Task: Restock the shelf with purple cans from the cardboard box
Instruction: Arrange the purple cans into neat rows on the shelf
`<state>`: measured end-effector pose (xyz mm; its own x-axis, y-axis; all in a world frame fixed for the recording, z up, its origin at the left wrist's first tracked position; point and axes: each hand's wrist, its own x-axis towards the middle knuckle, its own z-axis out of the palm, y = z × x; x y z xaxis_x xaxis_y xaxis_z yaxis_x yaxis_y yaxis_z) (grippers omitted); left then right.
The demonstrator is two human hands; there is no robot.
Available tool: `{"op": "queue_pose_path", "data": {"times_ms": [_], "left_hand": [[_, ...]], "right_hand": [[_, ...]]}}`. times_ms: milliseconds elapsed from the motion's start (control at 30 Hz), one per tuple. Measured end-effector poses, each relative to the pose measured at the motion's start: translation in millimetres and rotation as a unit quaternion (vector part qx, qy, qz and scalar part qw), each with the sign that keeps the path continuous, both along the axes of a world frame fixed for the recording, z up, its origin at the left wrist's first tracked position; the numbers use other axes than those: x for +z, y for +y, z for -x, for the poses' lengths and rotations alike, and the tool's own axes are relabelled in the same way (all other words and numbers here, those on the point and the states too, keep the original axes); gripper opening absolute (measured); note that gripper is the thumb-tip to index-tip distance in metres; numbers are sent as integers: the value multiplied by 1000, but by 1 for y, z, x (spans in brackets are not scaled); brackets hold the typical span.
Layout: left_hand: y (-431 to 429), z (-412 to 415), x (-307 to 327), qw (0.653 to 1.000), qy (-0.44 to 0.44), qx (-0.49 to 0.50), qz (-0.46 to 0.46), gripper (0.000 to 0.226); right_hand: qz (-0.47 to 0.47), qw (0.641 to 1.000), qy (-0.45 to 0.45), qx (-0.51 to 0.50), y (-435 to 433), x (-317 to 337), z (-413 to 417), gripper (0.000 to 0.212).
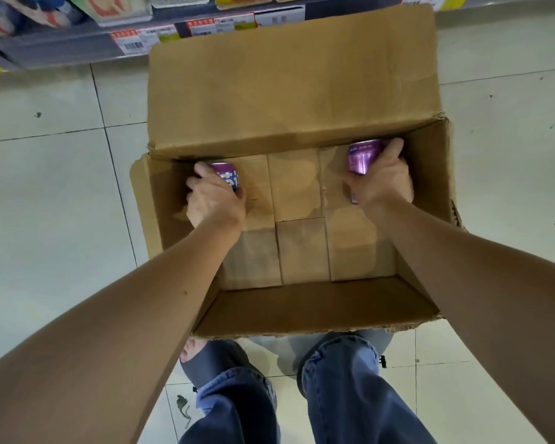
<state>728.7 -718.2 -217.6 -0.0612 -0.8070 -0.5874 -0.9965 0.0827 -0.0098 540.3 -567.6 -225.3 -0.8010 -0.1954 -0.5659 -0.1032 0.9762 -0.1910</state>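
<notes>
An open cardboard box (318, 302) stands on the tiled floor in front of me, its far flap raised. Both of my hands reach inside it. My left hand (213, 200) is wrapped around a purple can (229, 177) at the box's far left corner. At the far right corner my right hand (382, 184) grips another purple can (362, 157), tilted with its top toward the far wall. A sliver of purple (354, 197) shows below my right wrist. The rest of the box bottom is bare cardboard.
The store shelf (77, 43) runs along the top of the view, with price tags (132, 41) on its edge and packaged goods above. White floor tiles surround the box. My legs in blue jeans (340, 395) are right behind the box's near wall.
</notes>
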Motion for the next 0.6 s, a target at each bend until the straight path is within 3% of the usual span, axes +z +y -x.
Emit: {"op": "queue_pose_path", "data": {"times_ms": [133, 300, 600], "left_hand": [[-3, -4, -3, 996, 49, 75, -23, 74], [4, -10, 18, 998, 49, 32, -11, 73], [4, 1, 171, 978, 208, 7, -20, 75]], "right_hand": [[2, 999, -43, -32, 2, 1, 10, 79], [39, 995, -84, 23, 14, 27, 4, 81], [142, 982, -124, 32, -9, 172, -38, 77]]}}
